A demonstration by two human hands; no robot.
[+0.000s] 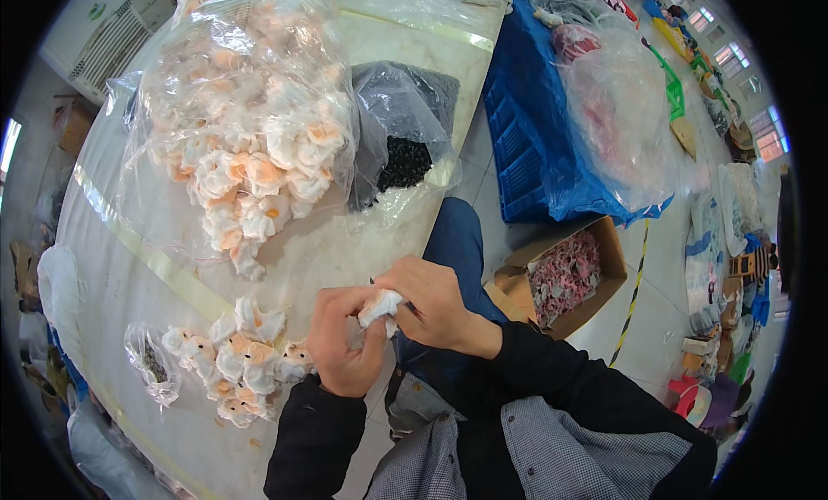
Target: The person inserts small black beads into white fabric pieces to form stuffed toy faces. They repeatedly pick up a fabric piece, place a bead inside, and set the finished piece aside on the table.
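Both my hands close around a small white plush piece (pixel 382 308) at the table's near edge. My left hand (pixel 343 349) grips it from the left, thumb pressed on the fabric. From the other side, my right hand (pixel 431 303) pinches it with curled fingers; a tiny dark bit shows by the fingertips, too small to name. Left of my hands lies a pile of white and peach plush pieces (pixel 246 359), some with black eyes. Farther off, a large clear plastic bag (pixel 250 78) spills more such pieces. Beside it, an open clear bag holds small black parts (pixel 404 162).
A small clear bag (pixel 153 365) with dark bits lies left of the pile. Yellowish tape (pixel 185 284) crosses the pale table (pixel 129 250). On the floor at right stand a blue crate (pixel 515 146) with plastic bags and a cardboard box (pixel 611 254) of pink and grey scraps.
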